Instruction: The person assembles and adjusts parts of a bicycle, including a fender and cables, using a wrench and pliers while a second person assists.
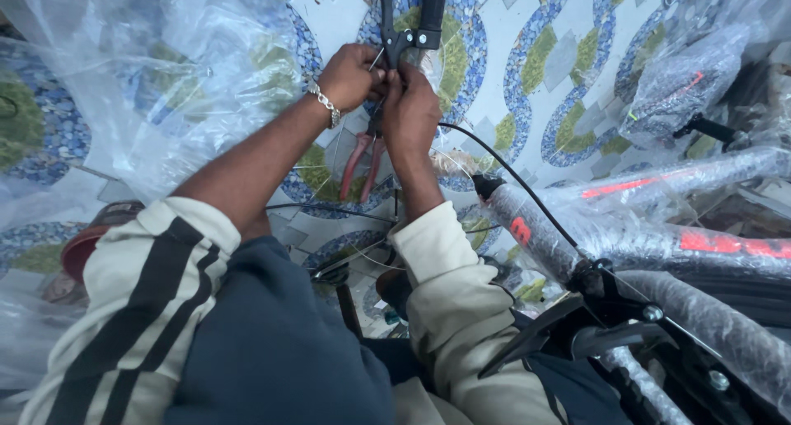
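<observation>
We look down on our two hands, held close together at the top centre of the view. Our left hand [350, 76], with a silver chain bracelet [325, 103] on its wrist, is clenched in a pinch around a thin wire or cable end just beside a black brake lever clamp [409, 37]. Our right hand [409, 112] touches the left, its fingers closed on the same small spot below the clamp; what exactly they pinch is too small to tell. The clamp sits on a black handlebar grip [432, 4] that runs up out of the top edge.

Just below our hands, a pair of pliers with red handles [362, 165] hangs or lies, partly hidden behind the right wrist. A thin black cable [511, 173] curves from beside the right hand down to the right, toward a bicycle frame [643, 244] wrapped in bubble plastic, black with red markings, which fills the lower right corner. A black pedal and crank [560, 326] sits near the bottom edge.

Our sleeves are cream with black stripes [148, 309], over dark blue trousers [272, 351].

The floor [511, 29] is tiled in blue, green and white pebble swirls. Crumpled clear plastic sheeting [165, 70] covers its upper left corner, and another plastic-wrapped part [684, 79] lies toward the upper right corner.
</observation>
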